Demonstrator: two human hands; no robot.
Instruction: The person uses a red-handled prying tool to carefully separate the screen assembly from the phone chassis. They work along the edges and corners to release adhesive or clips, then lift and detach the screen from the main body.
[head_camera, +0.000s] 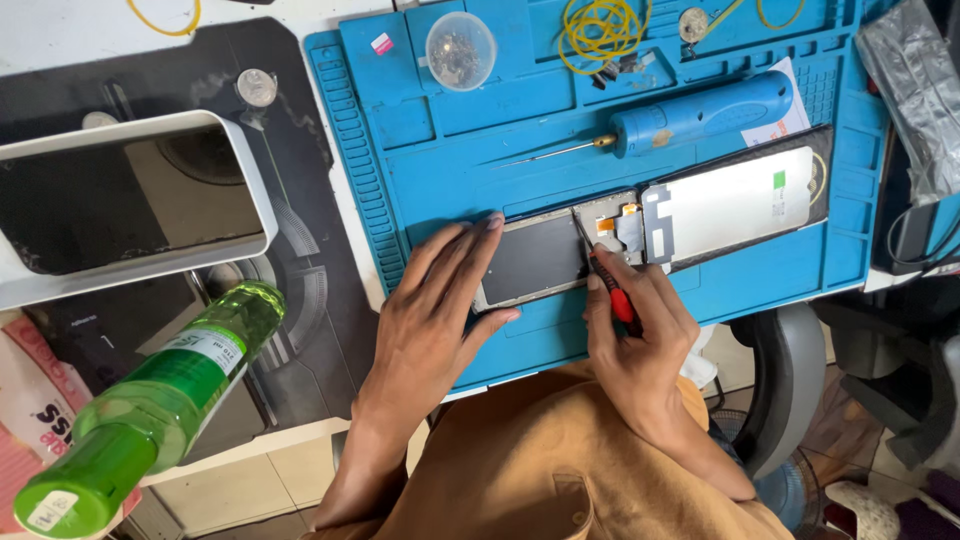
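An opened phone (560, 250) lies flat near the front edge of a blue work mat (440, 170), its dark inner frame facing up and its lifted display panel (735, 205) lying just to the right, white back upward, joined to it at a small orange flex cable. The left hand (435, 320) rests on the mat and the phone's left end with its fingers spread, fingertips pressing down along the upper left corner and the thumb lying against the lower edge. The right hand (640, 340) is closed in a pinch around red-handled tweezers (600, 270), whose dark tips point up into the middle of the phone beside the flex cable. Behind the phone, a blue electric screwdriver (690, 118) lies across the mat with its thin bit pointing left. Farther back sit a small clear round dish (461, 50) of tiny parts and a coil of yellow wire (600, 28). Left of the mat, a white-rimmed rectangular device (130, 205) with a dark glass top stands on a black surface, and a green plastic bottle (150, 410) with a green cap juts in close to the camera at the lower left. The person's tan shirt (540, 460) fills the bottom centre.
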